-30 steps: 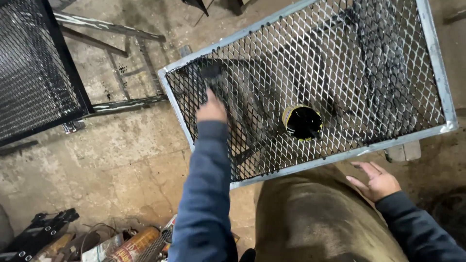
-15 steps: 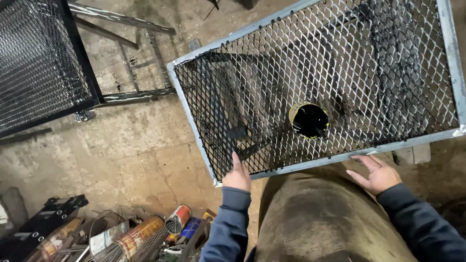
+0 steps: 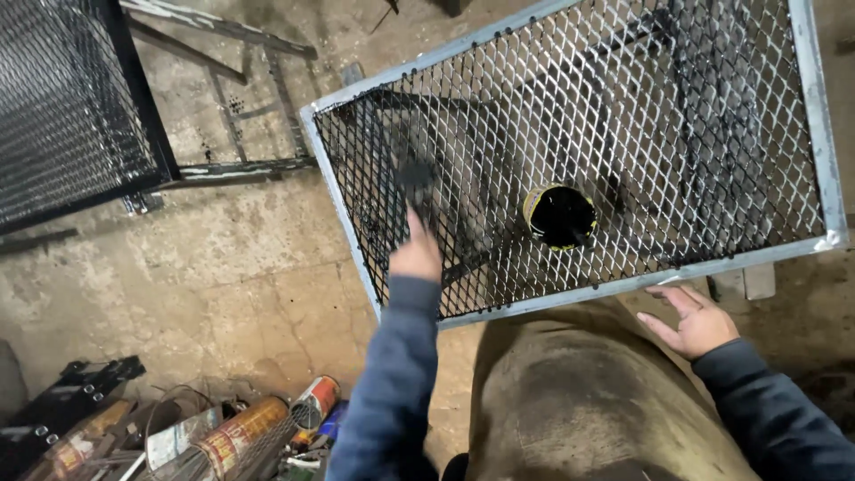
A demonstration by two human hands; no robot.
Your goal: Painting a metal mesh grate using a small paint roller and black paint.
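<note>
a round can with a yellow rim and black inside shows through the mesh panel, right of the left hand. that hand's fingers are closed on a blurred dark brush over the mesh. the right hand hangs open, fingers spread, just below the frame's near edge. cylindrical orange-labelled cans lie among clutter on the floor, partly cut off.

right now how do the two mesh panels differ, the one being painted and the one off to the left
The mesh panel under the left hand has a pale grey frame and mostly bare, light mesh, blackened only near its left end. The panel at far left is black all over, frame and mesh alike. A paint can shows through the grey one; the black one lies partly out of view. Both are expanded-metal mesh in rectangular frames.
</note>
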